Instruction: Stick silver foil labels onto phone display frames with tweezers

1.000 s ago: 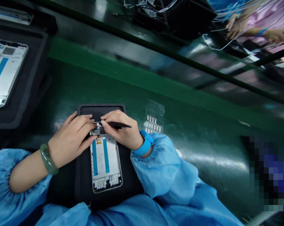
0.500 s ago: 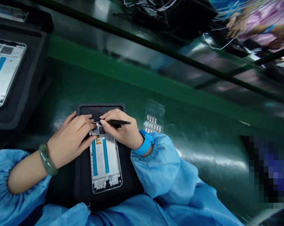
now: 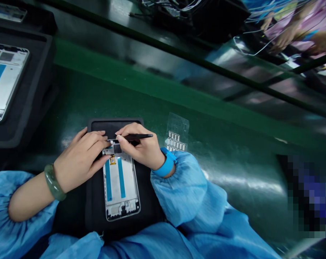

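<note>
A phone frame (image 3: 127, 187) with two blue strips and an orange flex cable (image 3: 113, 160) lies in a black foam tray (image 3: 94, 216). My left hand (image 3: 80, 156) rests at its upper left, thumb and fingertips closed on the frame's edge. In a pinch, my right hand (image 3: 143, 149) holds black tweezers (image 3: 141, 136) over the frame's top end. Their thin tip points left, close to my left fingertips. What the tip touches is too small to make out.
A clear sheet (image 3: 177, 124) with rows of small metallic parts lies right of the tray. At left, stacked black trays (image 3: 41, 72) hold another phone frame (image 3: 9, 82). A dark rail (image 3: 179, 61) crosses behind. Another person's hands (image 3: 287, 36) are among cables at upper right.
My right hand has shifted very slightly to the right with the tweezers. My left hand and the phone frame stay in place. The other person's hands have moved.
</note>
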{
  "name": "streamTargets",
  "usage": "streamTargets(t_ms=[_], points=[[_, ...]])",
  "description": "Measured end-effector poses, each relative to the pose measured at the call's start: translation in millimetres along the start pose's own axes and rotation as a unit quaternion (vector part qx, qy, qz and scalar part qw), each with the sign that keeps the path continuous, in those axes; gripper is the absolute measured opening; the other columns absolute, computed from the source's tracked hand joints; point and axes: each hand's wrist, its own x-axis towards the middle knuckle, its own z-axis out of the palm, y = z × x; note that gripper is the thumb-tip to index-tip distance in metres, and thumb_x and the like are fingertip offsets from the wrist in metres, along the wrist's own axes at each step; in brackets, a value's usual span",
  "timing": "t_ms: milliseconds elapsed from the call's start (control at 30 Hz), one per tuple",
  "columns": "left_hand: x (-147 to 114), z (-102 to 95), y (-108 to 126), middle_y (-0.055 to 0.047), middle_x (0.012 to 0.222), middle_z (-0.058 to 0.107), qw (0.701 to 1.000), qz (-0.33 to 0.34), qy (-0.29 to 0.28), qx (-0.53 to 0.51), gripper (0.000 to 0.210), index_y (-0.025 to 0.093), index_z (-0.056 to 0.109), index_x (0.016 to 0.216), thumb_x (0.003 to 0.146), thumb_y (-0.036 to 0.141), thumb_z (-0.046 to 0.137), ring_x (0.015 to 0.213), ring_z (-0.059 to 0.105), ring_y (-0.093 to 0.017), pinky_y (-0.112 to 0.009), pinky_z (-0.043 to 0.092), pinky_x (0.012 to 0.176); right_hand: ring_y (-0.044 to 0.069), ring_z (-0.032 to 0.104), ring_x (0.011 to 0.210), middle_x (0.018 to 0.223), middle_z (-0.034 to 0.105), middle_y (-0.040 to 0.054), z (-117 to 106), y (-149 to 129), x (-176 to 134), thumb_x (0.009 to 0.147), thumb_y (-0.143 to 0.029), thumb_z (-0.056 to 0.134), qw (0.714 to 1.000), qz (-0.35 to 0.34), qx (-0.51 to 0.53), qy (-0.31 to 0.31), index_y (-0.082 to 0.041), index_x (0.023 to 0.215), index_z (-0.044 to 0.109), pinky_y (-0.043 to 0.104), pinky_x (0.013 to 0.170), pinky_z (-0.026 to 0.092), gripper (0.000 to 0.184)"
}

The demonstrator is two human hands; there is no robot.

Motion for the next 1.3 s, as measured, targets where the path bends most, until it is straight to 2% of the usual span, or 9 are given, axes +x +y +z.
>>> streamTargets(t_ms=[133, 300, 633, 867, 1033, 1133, 1300], points=[[-0.2, 0.1, 0.0, -0.008, 0.109, 0.058, 1.0, -0.001, 0.002, 0.001, 0.022, 0.017, 0.052, 0.107, 0.088, 0.028, 0.047, 0.119, 0.047, -0.023, -0.049, 0.035, 0.1, 0.014, 0.063, 0.077, 0.081, 0.064, 0.005, 0.6, -0.6, 0.0, 0.08, -0.015, 0.059, 1.0, -0.003, -0.01, 0.004, -0.016, 0.082, 0.054, 0.027, 0.071, 0.052, 0.006], [-0.6, 0.5, -1.0, -0.008, 0.11, 0.058, 1.0, 0.004, 0.006, 0.005, 0.023, 0.018, 0.052, 0.108, 0.089, 0.029, 0.046, 0.119, 0.047, -0.023, -0.049, 0.035, 0.101, 0.012, 0.063, 0.077, 0.083, 0.063, 0.0036, -0.4, -2.4, -0.8, 0.08, -0.014, 0.059, 0.999, 0.028, 0.006, 0.044, -0.018, 0.085, 0.054, 0.024, 0.065, 0.052, 0.008], [-0.5, 0.1, 0.4, -0.008, 0.109, 0.058, 1.0, 0.0, 0.005, 0.007, 0.023, 0.018, 0.052, 0.108, 0.089, 0.029, 0.046, 0.118, 0.047, -0.023, -0.049, 0.035, 0.101, 0.013, 0.063, 0.076, 0.08, 0.063, 0.0032, -0.4, -0.5, -0.3, 0.08, -0.015, 0.059, 1.0, 0.001, -0.003, 0.001, -0.018, 0.082, 0.053, 0.027, 0.071, 0.053, 0.006], [-1.2, 0.5, -2.0, -0.008, 0.111, 0.058, 1.0, 0.0, 0.0, 0.008, 0.023, 0.019, 0.051, 0.108, 0.089, 0.03, 0.046, 0.12, 0.046, -0.023, -0.049, 0.035, 0.1, 0.012, 0.063, 0.078, 0.082, 0.064, 0.0037, 2.2, -2.4, -0.3, 0.081, -0.017, 0.059, 0.999, 0.001, -0.035, 0.017, -0.016, 0.084, 0.055, 0.024, 0.071, 0.053, 0.005], [-1.6, 0.0, -3.4, -0.007, 0.111, 0.058, 1.0, 0.0, 0.0, 0.0, 0.023, 0.021, 0.052, 0.107, 0.089, 0.032, 0.047, 0.119, 0.047, -0.023, -0.049, 0.035, 0.1, 0.009, 0.062, 0.072, 0.085, 0.059, 0.0013, 0.6, -4.3, -2.2, 0.082, -0.021, 0.059, 0.989, 0.109, 0.03, 0.101, -0.019, 0.086, 0.053, 0.02, 0.059, 0.053, 0.007], [-1.2, -1.4, -2.7, -0.007, 0.111, 0.059, 1.0, -0.004, -0.005, -0.006, 0.023, 0.02, 0.053, 0.107, 0.089, 0.032, 0.046, 0.119, 0.048, -0.024, -0.05, 0.035, 0.1, 0.01, 0.063, 0.074, 0.089, 0.058, 0.0017, -1.3, -2.8, -2.5, 0.083, -0.026, 0.06, 0.983, 0.143, 0.08, 0.086, -0.02, 0.09, 0.053, 0.023, 0.063, 0.055, 0.012], [-0.6, -3.9, -2.5, -0.007, 0.112, 0.059, 1.0, -0.007, -0.011, -0.013, 0.024, 0.02, 0.054, 0.108, 0.087, 0.032, 0.048, 0.119, 0.049, -0.025, -0.049, 0.036, 0.1, 0.013, 0.062, 0.084, 0.092, 0.058, 0.0026, -2.1, 1.0, -1.9, 0.079, -0.027, 0.064, 0.979, 0.153, 0.122, 0.052, -0.02, 0.091, 0.051, 0.029, 0.075, 0.054, 0.018]])
